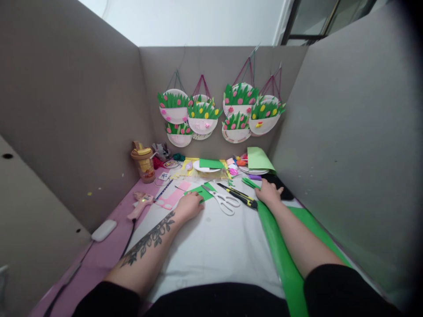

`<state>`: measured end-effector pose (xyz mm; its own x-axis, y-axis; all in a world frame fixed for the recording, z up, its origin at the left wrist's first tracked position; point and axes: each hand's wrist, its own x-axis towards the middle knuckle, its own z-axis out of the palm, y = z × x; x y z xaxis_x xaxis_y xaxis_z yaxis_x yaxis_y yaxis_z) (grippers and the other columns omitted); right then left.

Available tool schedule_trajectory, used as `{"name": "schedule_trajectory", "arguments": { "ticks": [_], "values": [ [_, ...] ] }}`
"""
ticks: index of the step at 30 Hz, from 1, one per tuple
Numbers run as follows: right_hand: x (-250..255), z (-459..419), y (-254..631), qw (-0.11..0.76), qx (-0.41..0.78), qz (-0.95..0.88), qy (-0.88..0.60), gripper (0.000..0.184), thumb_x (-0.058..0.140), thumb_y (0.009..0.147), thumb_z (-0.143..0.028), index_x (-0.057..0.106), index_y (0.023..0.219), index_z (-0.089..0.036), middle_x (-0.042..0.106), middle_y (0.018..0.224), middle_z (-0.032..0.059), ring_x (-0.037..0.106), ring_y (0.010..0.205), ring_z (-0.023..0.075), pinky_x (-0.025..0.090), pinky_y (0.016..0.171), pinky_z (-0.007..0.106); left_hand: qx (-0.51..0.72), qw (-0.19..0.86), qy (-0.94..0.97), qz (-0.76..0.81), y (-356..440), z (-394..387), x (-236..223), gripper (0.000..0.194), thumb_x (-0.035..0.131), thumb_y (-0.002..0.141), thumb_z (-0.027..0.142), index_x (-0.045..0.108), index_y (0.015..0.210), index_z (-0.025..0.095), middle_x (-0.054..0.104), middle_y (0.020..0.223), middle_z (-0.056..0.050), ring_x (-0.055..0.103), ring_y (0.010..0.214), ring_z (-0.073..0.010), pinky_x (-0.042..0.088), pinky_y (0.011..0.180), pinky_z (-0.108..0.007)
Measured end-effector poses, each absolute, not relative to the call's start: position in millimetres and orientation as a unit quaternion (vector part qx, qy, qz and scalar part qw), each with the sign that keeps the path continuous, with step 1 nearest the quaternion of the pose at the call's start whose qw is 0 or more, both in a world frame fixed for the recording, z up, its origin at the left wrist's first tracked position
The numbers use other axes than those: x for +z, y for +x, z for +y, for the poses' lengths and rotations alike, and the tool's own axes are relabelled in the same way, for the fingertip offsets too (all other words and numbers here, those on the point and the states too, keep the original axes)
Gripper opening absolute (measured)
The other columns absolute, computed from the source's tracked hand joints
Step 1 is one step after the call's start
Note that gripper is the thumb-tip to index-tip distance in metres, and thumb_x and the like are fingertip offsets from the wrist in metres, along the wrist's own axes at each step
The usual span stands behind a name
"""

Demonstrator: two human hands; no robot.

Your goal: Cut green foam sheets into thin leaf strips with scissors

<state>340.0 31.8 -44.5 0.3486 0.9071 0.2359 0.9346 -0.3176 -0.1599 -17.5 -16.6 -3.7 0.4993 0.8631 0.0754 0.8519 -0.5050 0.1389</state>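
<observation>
My left hand (190, 206) rests low over the near edge of a green paper piece (208, 195). Its fingers curl inward, and whatever may be in them is hidden. Beside it lie white-handled scissors (226, 202), blades toward the green paper. A yellow-and-black utility knife (243, 197) lies to their right. My right hand (268, 194) is closed on a small bundle of green paper strips (251, 182), which sticks out to the left of the fingers. Beneath my right forearm runs a long green paper sheet (272, 240), curled along its left side.
At left are a pink glue gun (140, 207), a lidded cup (144, 165) and a white case (104, 230). Paper plates (208, 168) and light green paper (259, 159) sit at the back. Plate flower baskets (203, 125) hang on the back panel; grey panels enclose both sides.
</observation>
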Motion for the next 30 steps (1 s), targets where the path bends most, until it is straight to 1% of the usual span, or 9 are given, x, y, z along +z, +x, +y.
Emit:
{"name": "schedule_trajectory", "arguments": {
  "ticks": [4,7,9,12,14,16,23,27,30],
  "values": [
    [-38.2,26.8,329.5,0.156,-0.080,-0.579,-0.796,0.051,0.048,0.081,-0.037,0.047,0.125,-0.012,0.055,0.117,0.0201,0.043,0.112,0.0372,0.022,0.093,0.065,0.062,0.036,0.851,0.521,-16.3,-16.9,-2.3,0.022,0.051,0.082,0.031,0.064,0.097,0.020,0.062,0.102,-0.009,0.055,0.101,-0.0229,0.045,0.081,-0.030],
    [-29.6,17.4,308.2,0.218,-0.089,-0.661,-0.712,0.043,0.045,0.084,-0.033,0.052,0.122,-0.014,0.057,0.113,0.0170,0.044,0.111,0.0325,0.029,0.096,0.054,0.055,0.030,0.838,0.541,-15.2,-16.3,-3.2,0.021,0.048,0.082,0.024,0.064,0.093,0.018,0.063,0.100,-0.010,0.057,0.097,-0.0227,0.046,0.080,-0.031],
    [-24.0,7.3,285.9,0.250,-0.052,-0.770,-0.585,0.036,0.042,0.086,-0.030,0.059,0.115,-0.016,0.059,0.110,0.0140,0.046,0.108,0.0279,0.033,0.096,0.045,0.055,0.025,0.838,0.543,-14.6,-15.8,-4.3,0.022,0.045,0.082,0.021,0.065,0.092,0.017,0.063,0.099,-0.011,0.058,0.096,-0.0227,0.046,0.080,-0.031],
    [-20.1,-9.5,250.5,0.209,0.017,-0.891,-0.402,0.032,0.047,0.085,-0.032,0.063,0.113,-0.025,0.056,0.118,0.0094,0.042,0.117,0.0271,0.031,0.100,0.045,0.054,0.022,0.836,0.546,-13.8,-15.3,-5.6,0.024,0.044,0.082,0.020,0.065,0.091,0.016,0.065,0.097,-0.011,0.058,0.095,-0.0226,0.046,0.081,-0.031],
    [-20.8,-17.7,234.0,0.162,0.040,-0.917,-0.362,0.033,0.050,0.084,-0.034,0.063,0.115,-0.030,0.050,0.131,0.0064,0.033,0.128,0.0298,0.024,0.103,0.051,0.049,0.020,0.833,0.550,-13.2,-15.0,-5.6,0.025,0.042,0.084,0.020,0.066,0.091,0.015,0.065,0.095,-0.012,0.059,0.094,-0.0227,0.046,0.081,-0.031],
    [-23.1,-21.3,226.8,0.129,0.048,-0.919,-0.370,0.037,0.051,0.084,-0.037,0.059,0.120,-0.032,0.044,0.138,0.0054,0.028,0.131,0.0315,0.020,0.104,0.054,0.044,0.016,0.832,0.553,-12.6,-14.7,-4.8,0.027,0.040,0.084,0.019,0.065,0.092,0.014,0.066,0.095,-0.012,0.060,0.091,-0.0228,0.046,0.080,-0.032],
    [-30.5,-13.1,237.4,0.127,0.007,-0.861,-0.492,0.038,0.048,0.085,-0.039,0.062,0.117,-0.025,0.049,0.132,0.0119,0.046,0.118,0.0281,0.034,0.098,0.046,0.029,0.023,0.830,0.556,-11.5,-15.4,-1.1,0.027,0.040,0.085,0.017,0.064,0.096,0.013,0.063,0.102,-0.014,0.059,0.095,-0.0214,0.046,0.083,-0.030],
    [-31.9,-12.4,238.2,0.130,-0.003,-0.852,-0.508,0.037,0.049,0.085,-0.040,0.062,0.116,-0.025,0.050,0.130,0.0117,0.043,0.119,0.0286,0.035,0.097,0.046,0.048,0.023,0.834,0.550,-17.4,-9.5,-5.0,0.028,0.038,0.087,0.020,0.064,0.094,0.014,0.064,0.100,-0.013,0.059,0.095,-0.0211,0.044,0.085,-0.031],
    [-33.2,-13.2,238.0,0.133,0.000,-0.852,-0.507,0.037,0.050,0.085,-0.040,0.061,0.117,-0.025,0.049,0.131,0.0114,0.042,0.120,0.0288,0.034,0.097,0.047,0.061,0.015,0.823,0.564,-26.3,-0.2,-7.1,0.029,0.038,0.085,0.015,0.062,0.101,0.014,0.063,0.104,-0.013,0.057,0.099,-0.0223,0.044,0.085,-0.032]
  ]
}}
